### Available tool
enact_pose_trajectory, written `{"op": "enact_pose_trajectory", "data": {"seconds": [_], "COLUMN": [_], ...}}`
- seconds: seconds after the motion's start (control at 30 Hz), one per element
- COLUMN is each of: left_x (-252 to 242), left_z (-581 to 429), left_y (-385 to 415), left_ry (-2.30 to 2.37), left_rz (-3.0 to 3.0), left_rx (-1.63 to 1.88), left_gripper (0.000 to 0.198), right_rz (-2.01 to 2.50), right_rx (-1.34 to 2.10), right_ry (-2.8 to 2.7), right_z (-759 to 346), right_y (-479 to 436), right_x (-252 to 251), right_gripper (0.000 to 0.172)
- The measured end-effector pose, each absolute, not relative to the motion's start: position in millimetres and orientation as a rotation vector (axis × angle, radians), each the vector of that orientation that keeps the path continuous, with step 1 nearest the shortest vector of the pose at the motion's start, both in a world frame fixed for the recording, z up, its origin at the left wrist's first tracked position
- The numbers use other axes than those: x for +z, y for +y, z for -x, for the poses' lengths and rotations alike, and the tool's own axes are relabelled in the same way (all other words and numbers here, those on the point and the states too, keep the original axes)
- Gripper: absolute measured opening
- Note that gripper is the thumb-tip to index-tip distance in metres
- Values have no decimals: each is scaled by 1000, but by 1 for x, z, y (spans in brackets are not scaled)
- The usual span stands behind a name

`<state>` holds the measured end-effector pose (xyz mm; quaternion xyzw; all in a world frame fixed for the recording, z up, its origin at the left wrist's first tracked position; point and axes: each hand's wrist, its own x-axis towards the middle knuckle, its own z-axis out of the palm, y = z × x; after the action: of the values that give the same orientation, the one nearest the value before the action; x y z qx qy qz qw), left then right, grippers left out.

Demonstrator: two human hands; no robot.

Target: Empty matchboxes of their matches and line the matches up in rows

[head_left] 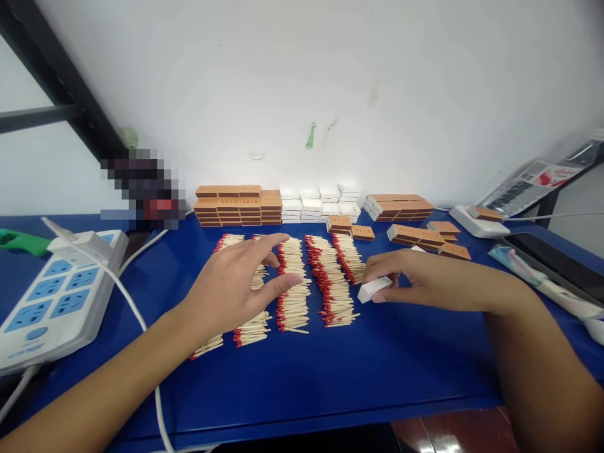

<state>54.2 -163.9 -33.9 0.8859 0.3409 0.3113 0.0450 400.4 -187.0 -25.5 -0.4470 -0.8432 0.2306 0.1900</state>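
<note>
My left hand point(236, 283) hovers over rows of red-headed matches point(292, 296), its fingers apart and nothing in them. Between the thumb and fingers of my right hand point(401, 277) is a small white matchbox tray point(372, 289), tilted above the blue table. Whether the tray holds anything is hidden. Another match row point(333, 283) lies between the two hands, and a shorter row point(348, 258) ends beside my right fingers. The matches in the leftmost rows are partly covered by my left hand and forearm.
Orange matchbox sleeves point(238, 207) and white trays point(311, 204) stand stacked along the wall. More orange boxes point(401, 206) lie at the back right. A power strip point(61, 289) with a white cable point(127, 299) occupies the left; a dark phone-like slab point(557, 261) lies far right.
</note>
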Motion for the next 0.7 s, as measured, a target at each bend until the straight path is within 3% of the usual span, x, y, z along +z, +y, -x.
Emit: {"op": "enact_pose_trajectory", "data": {"seconds": [0.4,0.6,0.7], "left_x": [-34,-33,-30], "left_z": [-53,-54,-54], "left_y": [-164,-164,-166], "left_ry": [1024,1012,1011], "left_rz": [-2713,-2714,-2716], "left_rx": [934,895,853], "left_gripper": [55,46,44], "right_rz": [1458,1482,1482], "right_rx": [501,392,470], "right_ry": [-2423,-2331,-2427], "right_z": [-407,-408,-407], "right_y": [-178,-179,-183], "right_x": [-29,-28,-26], "right_gripper": [26,25,34]}}
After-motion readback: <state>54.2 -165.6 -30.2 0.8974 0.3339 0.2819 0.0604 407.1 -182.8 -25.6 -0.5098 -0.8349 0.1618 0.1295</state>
